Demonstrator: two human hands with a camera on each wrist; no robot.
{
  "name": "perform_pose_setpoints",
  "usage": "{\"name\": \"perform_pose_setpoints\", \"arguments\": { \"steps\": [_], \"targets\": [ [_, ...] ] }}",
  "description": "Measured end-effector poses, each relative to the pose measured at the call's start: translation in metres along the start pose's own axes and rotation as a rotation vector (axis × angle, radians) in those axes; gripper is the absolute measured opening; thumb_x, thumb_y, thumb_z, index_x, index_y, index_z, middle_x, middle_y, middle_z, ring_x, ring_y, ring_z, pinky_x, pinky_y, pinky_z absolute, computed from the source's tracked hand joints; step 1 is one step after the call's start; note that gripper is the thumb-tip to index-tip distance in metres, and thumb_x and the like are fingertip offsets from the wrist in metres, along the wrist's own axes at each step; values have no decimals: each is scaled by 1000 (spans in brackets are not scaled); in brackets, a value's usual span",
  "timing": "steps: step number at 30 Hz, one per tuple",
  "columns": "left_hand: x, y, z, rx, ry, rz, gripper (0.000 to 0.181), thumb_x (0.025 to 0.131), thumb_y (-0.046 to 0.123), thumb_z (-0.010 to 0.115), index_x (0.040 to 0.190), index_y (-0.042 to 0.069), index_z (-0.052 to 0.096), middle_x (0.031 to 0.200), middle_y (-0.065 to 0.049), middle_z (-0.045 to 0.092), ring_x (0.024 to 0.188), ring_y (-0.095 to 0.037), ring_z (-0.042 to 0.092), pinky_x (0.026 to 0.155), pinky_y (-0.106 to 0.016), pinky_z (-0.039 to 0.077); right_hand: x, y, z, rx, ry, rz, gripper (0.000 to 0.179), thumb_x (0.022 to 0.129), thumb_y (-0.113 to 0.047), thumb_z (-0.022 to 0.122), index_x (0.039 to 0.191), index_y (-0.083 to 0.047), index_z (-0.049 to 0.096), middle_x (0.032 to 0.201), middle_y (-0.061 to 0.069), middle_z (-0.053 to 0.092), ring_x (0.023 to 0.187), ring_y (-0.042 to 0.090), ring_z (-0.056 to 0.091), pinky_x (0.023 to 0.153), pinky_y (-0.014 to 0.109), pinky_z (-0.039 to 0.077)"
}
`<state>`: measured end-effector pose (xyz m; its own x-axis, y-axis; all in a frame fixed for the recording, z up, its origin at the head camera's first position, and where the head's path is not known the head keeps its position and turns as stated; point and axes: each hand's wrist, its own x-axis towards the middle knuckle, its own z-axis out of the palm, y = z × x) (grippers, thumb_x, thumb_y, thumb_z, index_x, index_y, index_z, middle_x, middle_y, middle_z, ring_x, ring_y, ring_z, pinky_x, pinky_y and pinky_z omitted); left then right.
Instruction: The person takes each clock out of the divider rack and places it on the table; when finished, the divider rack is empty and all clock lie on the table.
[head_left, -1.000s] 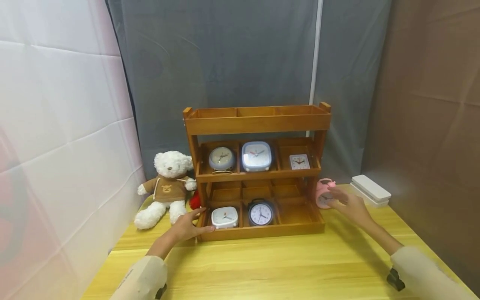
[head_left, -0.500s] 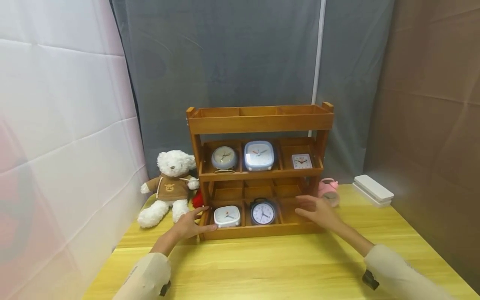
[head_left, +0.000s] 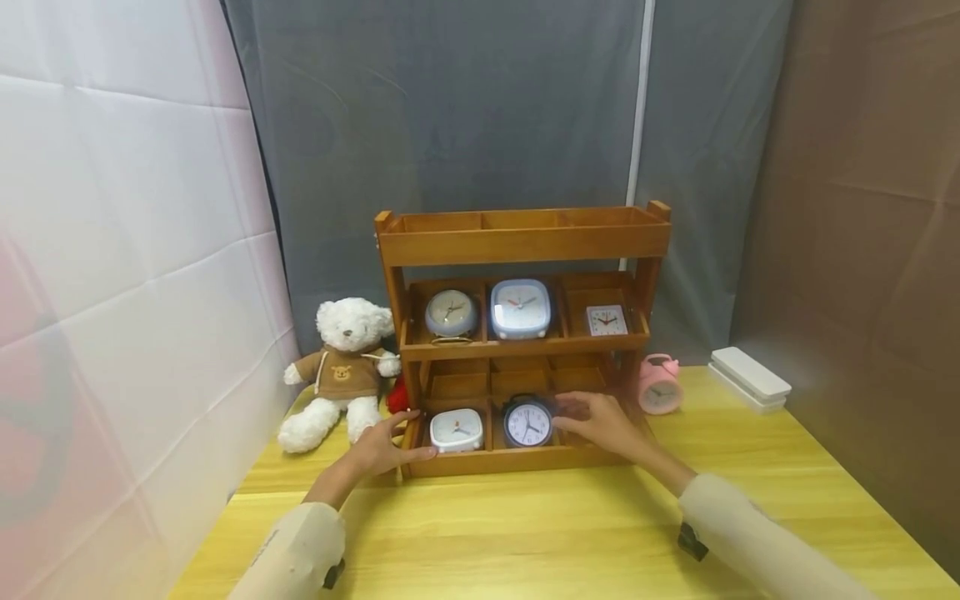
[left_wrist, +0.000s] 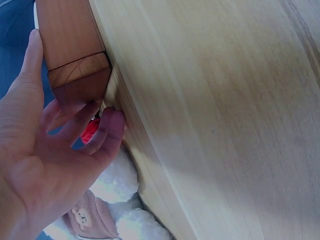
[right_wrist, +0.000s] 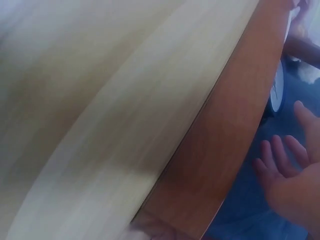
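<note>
My left hand (head_left: 373, 451) grips the lower left corner of a wooden desk shelf (head_left: 525, 247). In the left wrist view its thumb lies along one side of the corner and its fingers bend round the end. A white alarm clock (head_left: 456, 430) sits beside the thumb in the bottom tier. My right hand (head_left: 600, 427) reaches over the bottom right compartment, fingertips close to the right side of a round black alarm clock (head_left: 527, 423). The right wrist view shows that hand's fingers (right_wrist: 280, 155) spread and holding nothing, with the clock's edge (right_wrist: 276, 90) ahead of them.
The middle tier holds a round grey clock (head_left: 450, 313), a blue-rimmed clock (head_left: 520, 308) and a small white square clock (head_left: 607, 320). A pink alarm clock (head_left: 661, 385) stands right of the shelf, near white boxes (head_left: 748, 379). A teddy bear (head_left: 347, 375) sits at left.
My right hand has left the pink alarm clock and moved left, over the bottom tier to the black alarm clock. My left hand stays at the shelf corner.
</note>
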<state>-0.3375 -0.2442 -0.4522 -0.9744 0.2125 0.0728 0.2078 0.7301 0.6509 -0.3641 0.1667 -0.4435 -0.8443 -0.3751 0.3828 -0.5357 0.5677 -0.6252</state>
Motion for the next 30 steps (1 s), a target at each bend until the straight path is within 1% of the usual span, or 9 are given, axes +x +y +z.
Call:
{"name": "perform_pose_setpoints", "arguments": {
  "steps": [3, 9, 11, 16, 20, 24, 27, 30],
  "targets": [
    [1, 1, 0, -4, -2, -6, 91, 81, 45, 89, 152, 3, 50, 147, -34, 52, 131, -46, 58, 106, -60, 48, 7, -2, 9, 9, -4, -2, 43, 90, -19, 84, 125, 2, 72, 110, 16, 77, 100, 30, 74, 89, 45, 60],
    [-1, 5, -3, -6, 1, -2, 91, 82, 44, 89, 152, 2, 50, 147, -34, 51, 131, -47, 57, 106, -60, 48, 21, -3, 23, -84, -19, 3, 47, 86, -22, 88, 122, 4, 73, 101, 13, 75, 92, 22, 69, 85, 43, 59],
    [0, 5, -4, -11, 3, -2, 91, 82, 44, 89, 152, 3, 50, 148, -34, 51, 132, -47, 57, 106, -59, 48, 25, -4, 26, -102, -21, 7, 48, 84, -23, 89, 121, 4, 74, 100, 11, 73, 91, 20, 66, 85, 43, 59],
    [2, 4, -5, -22, -1, -6, 93, 81, 48, 89, 153, 3, 49, 149, -33, 49, 133, -48, 55, 106, -60, 48, 29, -5, 29, -118, -32, -1, 52, 79, -22, 93, 121, 3, 74, 100, 10, 72, 92, 22, 65, 86, 44, 58],
    [2, 3, -4, -25, -13, -3, 94, 82, 49, 87, 153, 3, 47, 150, -34, 48, 134, -49, 54, 106, -60, 48, 27, -4, 30, -106, -37, -17, 52, 79, -21, 93, 122, 1, 73, 103, 12, 73, 95, 24, 67, 87, 45, 58],
    [1, 3, -2, -32, -20, -9, 94, 83, 47, 88, 154, 3, 47, 151, -35, 46, 134, -49, 54, 106, -59, 48, 21, -2, 29, -60, -32, -23, 48, 81, -19, 91, 123, -2, 73, 109, 13, 75, 95, 25, 70, 87, 43, 59],
    [-1, 4, -1, -31, -14, -18, 93, 82, 45, 89, 153, 3, 48, 150, -35, 47, 134, -48, 54, 106, -59, 48, 17, -5, 28, -21, -32, -9, 45, 83, -15, 89, 125, -6, 74, 113, 13, 76, 97, 26, 73, 85, 42, 60],
    [-2, 5, 0, -23, -13, -21, 92, 82, 44, 89, 153, 3, 48, 150, -35, 48, 133, -48, 55, 106, -59, 48, 15, -8, 30, 5, -40, -18, 43, 86, -12, 86, 127, -9, 73, 119, 13, 75, 104, 30, 73, 88, 44, 60]
  ]
}}
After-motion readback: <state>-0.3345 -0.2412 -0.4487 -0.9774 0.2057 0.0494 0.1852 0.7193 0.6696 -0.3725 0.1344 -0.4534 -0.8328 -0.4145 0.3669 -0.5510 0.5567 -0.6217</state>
